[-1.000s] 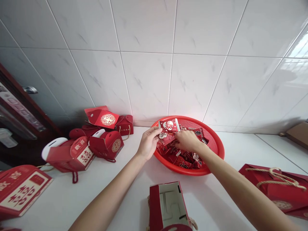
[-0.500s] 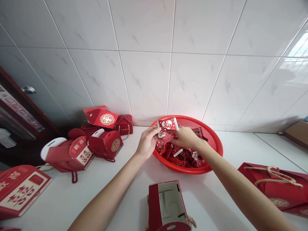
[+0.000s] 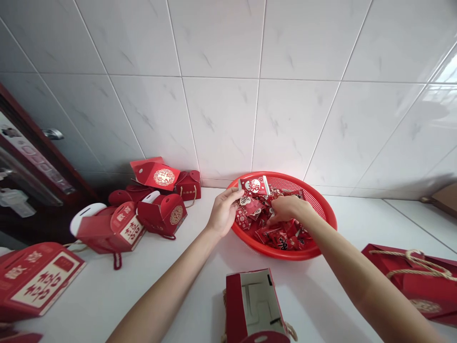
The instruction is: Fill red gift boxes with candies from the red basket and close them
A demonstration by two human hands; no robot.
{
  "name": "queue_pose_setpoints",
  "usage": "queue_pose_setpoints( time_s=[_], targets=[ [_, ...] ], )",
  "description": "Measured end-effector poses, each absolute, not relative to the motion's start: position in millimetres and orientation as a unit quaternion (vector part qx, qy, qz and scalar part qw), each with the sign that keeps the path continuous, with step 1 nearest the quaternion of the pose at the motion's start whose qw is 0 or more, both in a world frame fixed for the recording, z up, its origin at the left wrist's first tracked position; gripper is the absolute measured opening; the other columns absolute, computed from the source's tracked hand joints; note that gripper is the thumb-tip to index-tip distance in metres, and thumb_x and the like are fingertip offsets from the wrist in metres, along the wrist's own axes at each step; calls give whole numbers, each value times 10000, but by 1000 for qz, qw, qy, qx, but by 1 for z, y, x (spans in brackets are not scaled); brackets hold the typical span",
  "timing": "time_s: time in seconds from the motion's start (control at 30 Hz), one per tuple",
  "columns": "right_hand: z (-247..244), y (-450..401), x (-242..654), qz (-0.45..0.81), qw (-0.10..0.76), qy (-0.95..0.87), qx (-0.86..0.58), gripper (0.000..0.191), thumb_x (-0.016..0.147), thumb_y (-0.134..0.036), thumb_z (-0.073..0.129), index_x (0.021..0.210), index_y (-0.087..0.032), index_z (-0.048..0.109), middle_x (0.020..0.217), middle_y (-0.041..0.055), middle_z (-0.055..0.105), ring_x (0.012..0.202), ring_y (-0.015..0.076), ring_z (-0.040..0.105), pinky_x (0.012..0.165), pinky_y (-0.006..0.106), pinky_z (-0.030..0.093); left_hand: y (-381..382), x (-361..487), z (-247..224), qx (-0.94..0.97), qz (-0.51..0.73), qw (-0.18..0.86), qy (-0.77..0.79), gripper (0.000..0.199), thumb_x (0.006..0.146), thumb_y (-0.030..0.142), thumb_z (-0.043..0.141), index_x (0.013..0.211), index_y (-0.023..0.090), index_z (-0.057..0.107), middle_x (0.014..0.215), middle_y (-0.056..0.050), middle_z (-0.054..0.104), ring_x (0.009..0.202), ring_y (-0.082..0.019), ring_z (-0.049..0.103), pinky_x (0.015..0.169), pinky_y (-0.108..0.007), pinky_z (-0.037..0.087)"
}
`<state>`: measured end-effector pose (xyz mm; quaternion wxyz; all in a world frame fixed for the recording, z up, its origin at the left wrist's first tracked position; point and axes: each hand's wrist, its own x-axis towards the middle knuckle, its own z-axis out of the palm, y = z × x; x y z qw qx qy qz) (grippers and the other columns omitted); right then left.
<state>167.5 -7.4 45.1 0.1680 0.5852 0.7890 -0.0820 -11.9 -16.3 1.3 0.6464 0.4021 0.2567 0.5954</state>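
Note:
Wrapped candies [image 3: 282,238] in red packets fill much of a red plastic basket [image 3: 285,255] by the tiled wall. At the basket's left rim, my left hand [image 3: 224,212] is closed on candy packets [image 3: 254,186], their printed faces up. My right hand [image 3: 288,208] reaches down among the loose candies, fingers bent and partly hidden; whether it grips one I cannot make out. In front of the basket stands a small red gift box [image 3: 235,305] with its top open, a pale inside showing and rope at its sides.
Several red gift boxes [image 3: 162,214] crowd the left of the white counter [image 3: 193,286], some with flaps up. A larger red box with a rope handle [image 3: 410,281] stands at the right. A brown cardboard piece [image 3: 444,200] lies at the far right.
My right hand has moved away from the packets in my left hand, right and down into the candies. My left hand keeps its hold. The view has shifted slightly.

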Motion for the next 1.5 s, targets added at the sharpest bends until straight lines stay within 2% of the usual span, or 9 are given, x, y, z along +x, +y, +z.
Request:
queue_pose_setpoints(
  time_s=[0.17,0.3,0.43,0.77,0.97,1.1,1.17,1.3,1.5],
  targets=[
    [43,-9,161,-89,197,809,547,176,866,-265,677,978,-208,800,897,94,766,871,280,729,698,326,498,-17,-11,2,403,595,648,253,204,626,294,878,693,155,745,709,-12,698,715,-139,606,710,-259,462],
    [33,-7,148,-98,195,835,506,314,857,-245,695,1160,-293,765,1041,66,777,978,280,726,749,323,504,-17,-12,1,403,596,646,256,217,616,305,884,695,157,747,729,-16,706,712,-142,611,717,-269,465],
    [24,0,145,-69,158,839,516,383,897,-229,632,1268,-286,705,1157,100,758,1064,300,711,829,361,521,-16,-12,0,403,597,644,258,232,605,310,891,707,155,751,726,-12,699,714,-142,610,708,-269,462],
    [17,4,142,-79,146,840,517,285,874,-215,644,1137,-230,754,1189,119,756,1074,316,702,819,357,514,-16,-12,1,409,593,646,251,195,646,298,865,717,159,750,740,-20,707,735,-155,625,732,-282,468],
    [22,8,158,-184,154,841,484,187,846,-276,658,956,-255,808,952,11,788,846,200,712,672,251,490,-16,-13,0,403,595,647,256,184,644,277,863,703,153,740,704,-13,688,704,-138,604,703,-268,447],
    [23,6,159,-209,164,827,495,176,825,-334,672,876,-226,801,821,20,771,723,191,696,602,254,484,-16,-13,1,396,594,650,259,190,635,278,867,693,154,737,732,-22,712,707,-137,607,706,-268,450],
    [24,6,160,-179,150,820,522,206,843,-334,652,909,-202,796,887,62,779,776,222,710,634,281,498,-17,-12,1,395,595,649,261,192,628,280,870,695,155,741,732,-21,713,709,-137,606,705,-266,450],
    [26,8,166,-91,119,803,577,263,855,-189,594,1036,-185,785,1097,141,764,1039,318,700,789,368,512,-17,-12,1,396,596,647,263,210,611,292,881,696,154,748,710,-14,699,700,-132,595,697,-260,454],
    [27,5,168,-77,143,816,554,387,821,-80,576,1068,-277,800,1142,59,783,1071,271,714,802,327,518,-17,-12,1,402,594,647,259,205,621,296,877,689,154,745,708,-15,694,680,-126,579,672,-258,449]
  ],
)
